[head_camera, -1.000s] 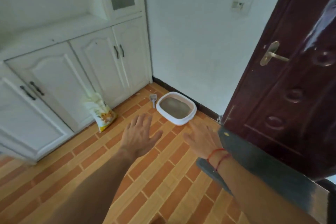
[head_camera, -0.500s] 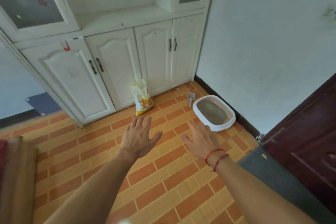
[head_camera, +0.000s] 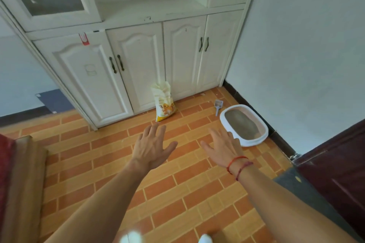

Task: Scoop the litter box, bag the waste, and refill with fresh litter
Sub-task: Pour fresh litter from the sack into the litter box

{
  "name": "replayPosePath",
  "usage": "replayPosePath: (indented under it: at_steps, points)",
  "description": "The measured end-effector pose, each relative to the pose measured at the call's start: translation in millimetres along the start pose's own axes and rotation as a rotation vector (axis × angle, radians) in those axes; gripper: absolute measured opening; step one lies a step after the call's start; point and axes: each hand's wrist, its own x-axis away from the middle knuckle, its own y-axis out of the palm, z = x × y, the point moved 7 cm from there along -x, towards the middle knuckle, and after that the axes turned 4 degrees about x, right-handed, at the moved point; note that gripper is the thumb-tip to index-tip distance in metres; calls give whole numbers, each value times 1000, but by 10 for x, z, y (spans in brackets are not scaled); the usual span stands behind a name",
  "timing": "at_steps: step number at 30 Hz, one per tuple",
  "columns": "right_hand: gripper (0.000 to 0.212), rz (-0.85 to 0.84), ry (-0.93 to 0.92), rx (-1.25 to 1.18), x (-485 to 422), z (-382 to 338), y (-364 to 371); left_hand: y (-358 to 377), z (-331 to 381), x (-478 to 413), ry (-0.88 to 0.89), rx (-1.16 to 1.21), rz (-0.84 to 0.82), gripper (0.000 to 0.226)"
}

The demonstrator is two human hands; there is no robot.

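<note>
Orange brick-patterned floor [head_camera: 177, 183] fills the room, with white cupboards [head_camera: 138, 65] along the far side and a dark door [head_camera: 339, 163] at the right. Since a second ago the view has swung left, so the door has slid to the edge and the cupboards now face the person. By the wall sits the litter box [head_camera: 254, 141], grey litter inside, apparently unscooped. Leaning on a cupboard is the litter bag [head_camera: 165, 103]; the small scoop [head_camera: 218, 105] lies on the floor just beside the box. Both hands hover, well short of these: left hand [head_camera: 152, 147] and right hand [head_camera: 224, 147], fingers spread, empty. Everything needed is now in sight; the scoop seems the first thing to pick up.
</note>
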Motion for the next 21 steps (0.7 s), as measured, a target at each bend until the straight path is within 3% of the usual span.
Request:
replayPosePath:
  at_steps: [3,4,6,9,11,13,16,21]
  points:
    - [65,-33,-1,30,-238,-56,-29,62,-69,-206,-12,-2,-20,76]
    - [65,-88,4,40,-254,-56,-78,89,-85,-288,-17,-5,-30,79]
    - [56,-391,49,110,-258,6,-92,148,-92,-491,-24,-2,-46,87]
    - [45,-478,-44,63,-416,-138,-476,243,-73,-888,-35,8,-61,93]
    - [55,-328,-7,56,-1029,220,-63,305,-51,-1216,-49,4,-71,92]
    - [67,-146,-21,-54,-1519,308,-111,382,-13,-1571,-69,-7,-93,91]
    - [68,-142,-69,-39,-2169,482,-84,478,63,-2071,-95,-26,-140,84]
    - [66,-159,-71,-64,-2918,743,-212,515,153,-2779,-136,-36,-176,96]
